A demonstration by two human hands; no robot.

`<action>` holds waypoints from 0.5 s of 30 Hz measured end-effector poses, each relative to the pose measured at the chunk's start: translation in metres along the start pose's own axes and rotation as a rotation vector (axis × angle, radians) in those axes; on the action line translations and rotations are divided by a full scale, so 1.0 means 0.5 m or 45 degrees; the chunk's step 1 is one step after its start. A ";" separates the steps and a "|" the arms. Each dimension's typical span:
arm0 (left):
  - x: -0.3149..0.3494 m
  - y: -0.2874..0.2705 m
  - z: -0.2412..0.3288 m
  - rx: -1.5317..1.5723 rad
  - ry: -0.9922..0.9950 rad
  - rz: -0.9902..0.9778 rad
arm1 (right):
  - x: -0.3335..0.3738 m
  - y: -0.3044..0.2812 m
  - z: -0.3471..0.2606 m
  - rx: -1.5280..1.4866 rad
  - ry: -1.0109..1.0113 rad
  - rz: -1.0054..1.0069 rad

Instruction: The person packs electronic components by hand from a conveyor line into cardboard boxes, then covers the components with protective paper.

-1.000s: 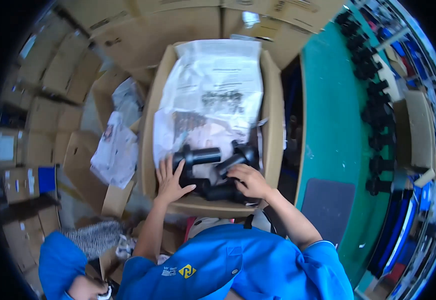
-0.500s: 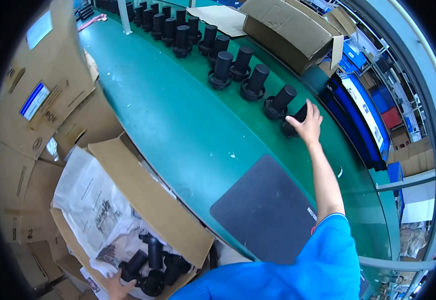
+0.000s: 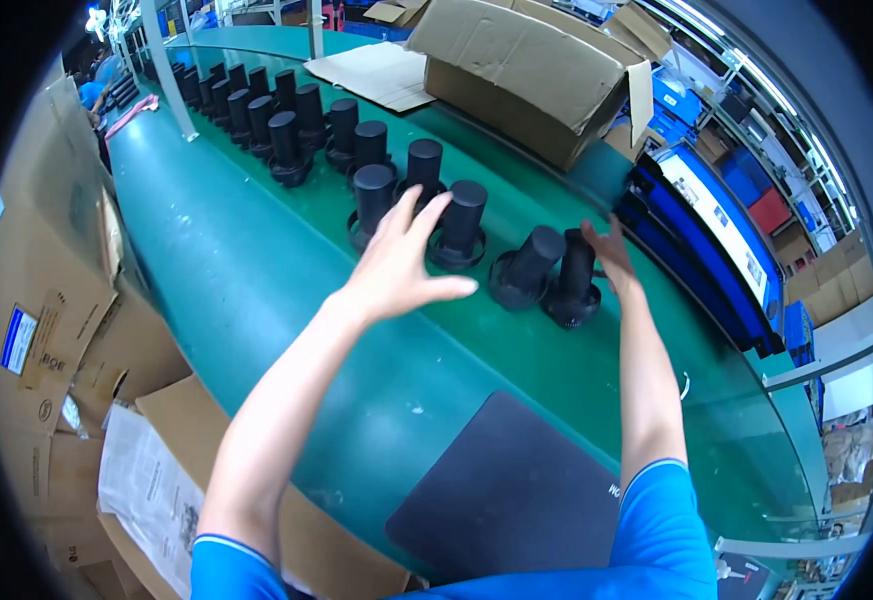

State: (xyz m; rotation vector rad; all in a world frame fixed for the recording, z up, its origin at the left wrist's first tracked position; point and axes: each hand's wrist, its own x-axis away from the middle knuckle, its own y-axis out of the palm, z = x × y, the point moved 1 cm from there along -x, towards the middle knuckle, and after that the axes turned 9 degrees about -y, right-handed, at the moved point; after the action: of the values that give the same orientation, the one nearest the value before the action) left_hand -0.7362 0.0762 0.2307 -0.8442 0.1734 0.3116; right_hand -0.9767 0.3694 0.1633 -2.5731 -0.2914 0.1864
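Black cylindrical parts with round, ring-like bases stand in rows on the green work table (image 3: 257,260). My left hand (image 3: 397,265) is open over the table, fingers spread, in front of a black cylinder (image 3: 465,212) and partly covering others behind it. At the right end of the row, my right hand (image 3: 614,262) reaches beside the last black cylinder (image 3: 575,283). Its fingers are apart near that part's top; whether they touch it is hard to tell. Another black cylinder (image 3: 530,268) leans slightly just to the left.
A dark mat (image 3: 507,490) lies on the table's near side. An open cardboard box (image 3: 517,100) and a flat cardboard piece (image 3: 377,75) sit at the back. A blue-framed screen (image 3: 717,230) stands at the right. Cardboard boxes (image 3: 47,290) line the left.
My left hand has come up from the box of black parts at lower left to over the row. My right hand has loosened from the last cylinder. The view has shifted.
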 end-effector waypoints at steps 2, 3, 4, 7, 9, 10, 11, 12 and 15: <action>-0.098 0.065 -0.018 0.044 -0.009 0.000 | 0.024 0.028 -0.024 -0.168 -0.149 -0.141; -0.127 0.091 -0.024 0.092 -0.023 -0.023 | 0.039 0.037 -0.046 -0.157 -0.153 -0.143; -0.142 0.114 -0.021 0.108 -0.022 -0.026 | 0.056 0.040 -0.073 -0.254 -0.282 -0.229; -0.168 0.175 0.002 -0.074 0.337 -0.337 | 0.056 0.026 -0.073 -0.324 -0.424 -0.338; -0.178 0.202 0.029 -0.078 0.346 -0.345 | 0.060 0.020 -0.055 -0.301 -0.463 -0.387; -0.180 0.207 0.050 -0.098 0.354 -0.340 | 0.069 0.020 -0.049 -0.299 -0.450 -0.384; -0.184 0.214 0.067 -0.119 0.366 -0.333 | 0.083 0.020 -0.046 -0.295 -0.500 -0.391; -0.187 0.219 0.079 -0.121 0.372 -0.330 | 0.097 0.020 -0.050 -0.290 -0.562 -0.400; -0.193 0.238 0.070 -0.153 0.327 -0.432 | 0.131 0.034 -0.059 -0.289 -0.638 -0.447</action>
State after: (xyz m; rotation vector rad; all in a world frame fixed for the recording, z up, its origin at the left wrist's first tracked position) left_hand -0.8663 0.1573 0.1956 -1.0142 0.2478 -0.1067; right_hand -0.9047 0.3565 0.1740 -2.6049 -0.9883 0.7015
